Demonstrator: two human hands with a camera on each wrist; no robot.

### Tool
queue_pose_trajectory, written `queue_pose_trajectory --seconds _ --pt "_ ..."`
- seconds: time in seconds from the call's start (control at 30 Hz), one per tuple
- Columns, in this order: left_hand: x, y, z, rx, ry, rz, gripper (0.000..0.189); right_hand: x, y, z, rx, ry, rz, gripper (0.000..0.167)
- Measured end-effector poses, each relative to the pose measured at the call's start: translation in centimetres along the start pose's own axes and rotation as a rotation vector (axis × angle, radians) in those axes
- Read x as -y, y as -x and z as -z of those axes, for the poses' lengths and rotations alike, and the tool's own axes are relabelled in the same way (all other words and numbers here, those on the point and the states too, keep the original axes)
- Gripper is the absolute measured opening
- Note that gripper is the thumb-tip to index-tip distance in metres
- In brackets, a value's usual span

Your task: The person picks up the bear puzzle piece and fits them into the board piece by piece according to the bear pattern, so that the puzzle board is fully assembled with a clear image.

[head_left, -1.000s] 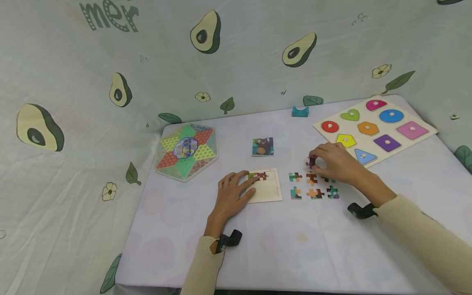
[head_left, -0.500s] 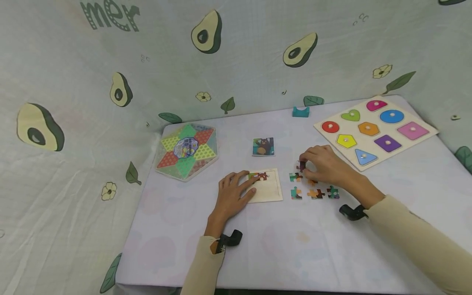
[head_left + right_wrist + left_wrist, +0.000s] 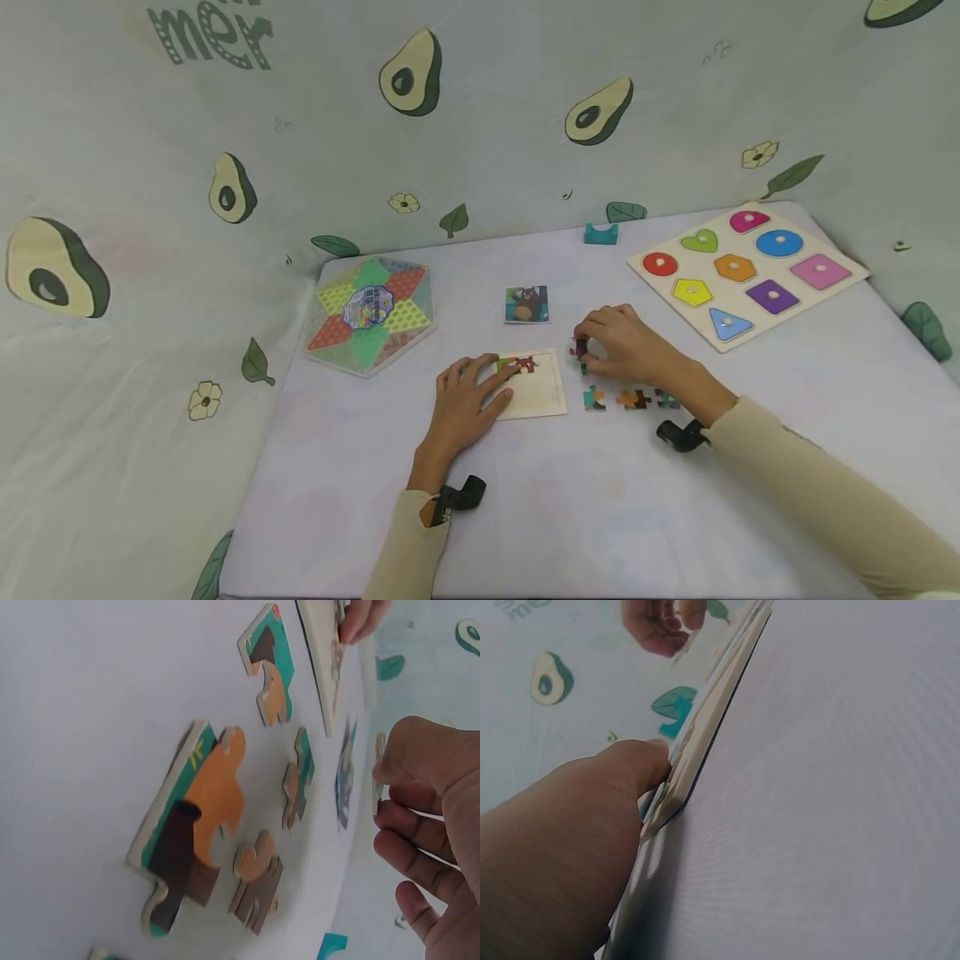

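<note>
My left hand [image 3: 465,404] rests on the shallow wooden puzzle tray [image 3: 542,398], fingers extended over its left part. In the left wrist view its thumb [image 3: 641,761] lies along the tray's edge. Joined bear-picture pieces [image 3: 528,364] lie along the tray's top edge, partly under the fingers. My right hand [image 3: 630,346] pinches a dark jigsaw piece [image 3: 577,350] between thumb and fingers, just right of the tray. The right wrist view shows this piece edge-on [image 3: 377,791], above the table. Below that hand lie loose pieces, including a teal-and-orange one [image 3: 593,399] and an orange-and-brown one [image 3: 633,400].
Behind the tray lies a small bear picture card [image 3: 527,305]. A hexagonal star-patterned game box [image 3: 367,317] sits at left. A knobbed shape board [image 3: 727,296] is at the right rear, and a teal arched block [image 3: 601,236] stands near the back edge.
My right hand has carried the pinched piece left over the loose pieces, toward the tray. The left hand has stayed on the tray; the head view has shifted slightly.
</note>
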State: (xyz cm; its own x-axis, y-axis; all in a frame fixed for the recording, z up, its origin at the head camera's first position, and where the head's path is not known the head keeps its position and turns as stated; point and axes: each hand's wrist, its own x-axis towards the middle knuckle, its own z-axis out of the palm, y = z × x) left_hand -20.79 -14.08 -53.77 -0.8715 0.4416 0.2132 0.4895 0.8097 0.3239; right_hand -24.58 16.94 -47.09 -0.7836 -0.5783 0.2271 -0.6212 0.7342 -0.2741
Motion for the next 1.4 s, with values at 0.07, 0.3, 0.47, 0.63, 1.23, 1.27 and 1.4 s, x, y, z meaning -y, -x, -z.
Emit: queue_pose_trajectory --seconds 0.07,0.3,0.47,0.63,1.23,1.27,1.4 --pt "0.2 0.3 0.0 0.001 -0.001 0.01 0.045 0.4 -0.3 -0.4 -0.008 0.0 0.025 0.03" --pt "0.3 -0.1 -0.1 0.011 -0.001 -0.02 0.047 1.1 -0.7 -0.9 -0.018 -0.003 0.052 0.032" --pt "0.3 -0.2 -0.1 0.023 -0.013 -0.009 0.047 1.5 -1.2 -1.3 0.006 -0.015 0.071 0.031" --pt "0.4 0.0 -0.2 0.025 -0.01 -0.003 0.046 1.8 -1.6 -1.9 0.036 -0.024 0.067 0.03" --pt "0.6 0.2 -0.1 0.018 -0.003 -0.005 0.045 2.9 -3.2 -3.6 0.008 0.006 0.151 0.027" --pt "0.6 0.2 -0.1 0.022 -0.004 -0.002 0.045 2.9 -3.3 -3.6 0.01 0.012 0.152 0.026" --pt "0.6 0.2 0.0 0.025 -0.007 -0.003 0.045 2.9 -3.6 -3.9 0.035 0.042 0.16 0.023"
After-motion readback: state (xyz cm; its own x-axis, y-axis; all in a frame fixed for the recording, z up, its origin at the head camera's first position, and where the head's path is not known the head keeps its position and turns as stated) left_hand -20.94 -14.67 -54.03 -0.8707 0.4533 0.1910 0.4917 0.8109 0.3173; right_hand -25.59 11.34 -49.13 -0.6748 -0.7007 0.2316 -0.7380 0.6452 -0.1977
